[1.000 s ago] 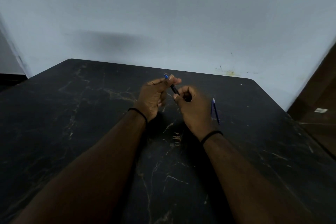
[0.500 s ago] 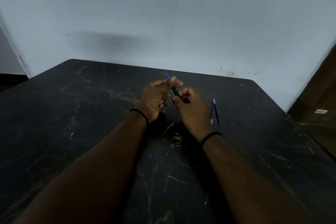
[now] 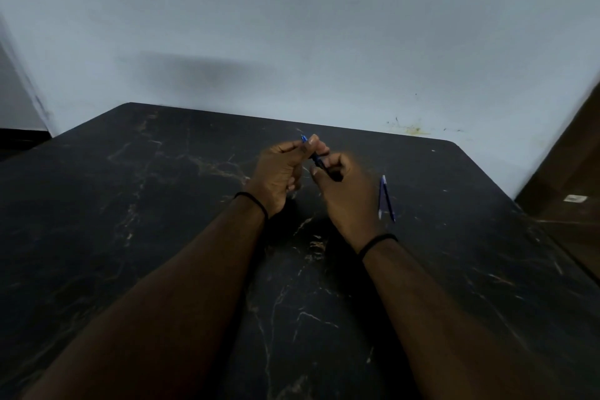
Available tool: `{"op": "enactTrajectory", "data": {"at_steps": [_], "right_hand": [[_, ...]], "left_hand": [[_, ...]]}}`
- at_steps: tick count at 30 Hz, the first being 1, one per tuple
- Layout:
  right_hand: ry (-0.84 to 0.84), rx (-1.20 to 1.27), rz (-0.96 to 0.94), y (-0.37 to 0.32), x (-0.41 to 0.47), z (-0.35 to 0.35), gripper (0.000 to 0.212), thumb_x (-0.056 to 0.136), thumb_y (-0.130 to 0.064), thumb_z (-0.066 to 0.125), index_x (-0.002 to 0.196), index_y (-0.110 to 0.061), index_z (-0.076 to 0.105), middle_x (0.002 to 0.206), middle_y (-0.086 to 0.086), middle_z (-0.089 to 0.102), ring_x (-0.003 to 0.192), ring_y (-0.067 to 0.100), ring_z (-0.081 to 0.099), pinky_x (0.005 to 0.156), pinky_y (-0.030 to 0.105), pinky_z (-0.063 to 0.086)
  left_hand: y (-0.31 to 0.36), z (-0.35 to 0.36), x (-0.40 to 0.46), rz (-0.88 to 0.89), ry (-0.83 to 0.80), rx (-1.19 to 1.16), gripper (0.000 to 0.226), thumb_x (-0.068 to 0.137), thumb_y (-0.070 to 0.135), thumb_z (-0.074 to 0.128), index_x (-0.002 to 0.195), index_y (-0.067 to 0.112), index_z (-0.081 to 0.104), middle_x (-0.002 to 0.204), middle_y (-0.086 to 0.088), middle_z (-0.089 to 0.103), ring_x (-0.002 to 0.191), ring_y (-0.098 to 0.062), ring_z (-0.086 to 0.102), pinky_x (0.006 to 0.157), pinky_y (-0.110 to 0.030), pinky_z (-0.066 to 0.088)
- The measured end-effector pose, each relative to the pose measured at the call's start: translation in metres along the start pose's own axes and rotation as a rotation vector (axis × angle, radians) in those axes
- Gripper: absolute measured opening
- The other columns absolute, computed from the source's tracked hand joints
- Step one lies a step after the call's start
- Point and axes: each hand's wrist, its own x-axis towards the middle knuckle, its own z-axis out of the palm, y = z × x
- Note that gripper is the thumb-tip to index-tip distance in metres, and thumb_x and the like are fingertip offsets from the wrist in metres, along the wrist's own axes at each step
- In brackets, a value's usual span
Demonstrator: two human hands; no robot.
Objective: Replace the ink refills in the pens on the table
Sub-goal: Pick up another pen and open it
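Observation:
A blue pen (image 3: 314, 156) is held above the black marble table (image 3: 136, 211), slanting from upper left to lower right. My left hand (image 3: 281, 174) pinches its upper end between thumb and fingers, with the blue tip poking out above the thumb. My right hand (image 3: 345, 191) closes around its lower end, which is hidden in the fist. On the table just right of my right hand lie a second blue pen (image 3: 388, 201) and a thin pale refill (image 3: 381, 196), touching at their far ends.
A pale wall (image 3: 292, 26) rises right behind the table's far edge. A brown wooden surface (image 3: 571, 178) stands past the table's right edge. Both wrists wear black bands.
Both hands have shifted slightly on the pen and it sits a bit steeper; the blue tip now shows less above the left thumb. The pen and refill on the table have not moved.

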Motion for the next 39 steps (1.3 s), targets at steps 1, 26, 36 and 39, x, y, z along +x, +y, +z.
{"op": "enactTrajectory", "data": {"at_steps": [1,26,36,39], "right_hand": [[0.017,0.024,0.01,0.0,0.0,0.001,0.012,0.088,-0.018,0.071,0.083,-0.021,0.06,0.082,-0.009,0.068,0.076,0.008,0.064,0.068,0.027,0.049],[0.014,-0.154,-0.067,0.0,-0.004,0.002,0.011,0.095,-0.036,0.056,0.1,-0.033,0.065,0.085,-0.011,0.066,0.076,0.004,0.062,0.067,0.025,0.048],[0.047,-0.335,-0.216,-0.002,-0.006,-0.007,0.017,0.097,-0.038,0.052,0.083,-0.031,0.058,0.069,-0.006,0.062,0.064,0.011,0.058,0.062,0.037,0.053],[0.169,-0.131,-0.188,-0.008,-0.008,-0.008,0.014,0.099,-0.04,0.049,0.094,-0.029,0.056,0.078,-0.004,0.067,0.067,0.013,0.062,0.062,0.041,0.054]], "left_hand": [[0.0,0.001,0.0,0.0,0.003,0.006,0.034,0.078,0.049,0.075,0.087,0.016,0.079,0.095,-0.025,0.058,0.035,-0.007,0.025,0.038,-0.018,0.023],[0.017,0.003,-0.003,0.029,0.235,-0.134,0.027,0.094,0.041,0.06,0.08,0.021,0.071,0.099,-0.003,0.076,0.039,-0.006,0.03,0.042,-0.021,0.026],[0.022,-0.009,0.0,0.002,0.46,-0.297,0.032,0.099,0.046,0.049,0.088,0.018,0.06,0.082,0.001,0.067,0.039,-0.007,0.032,0.042,-0.021,0.024],[0.022,-0.003,-0.003,0.019,0.411,-0.096,0.029,0.1,0.039,0.05,0.088,0.016,0.062,0.079,-0.001,0.066,0.041,-0.008,0.033,0.041,-0.021,0.026]]}}
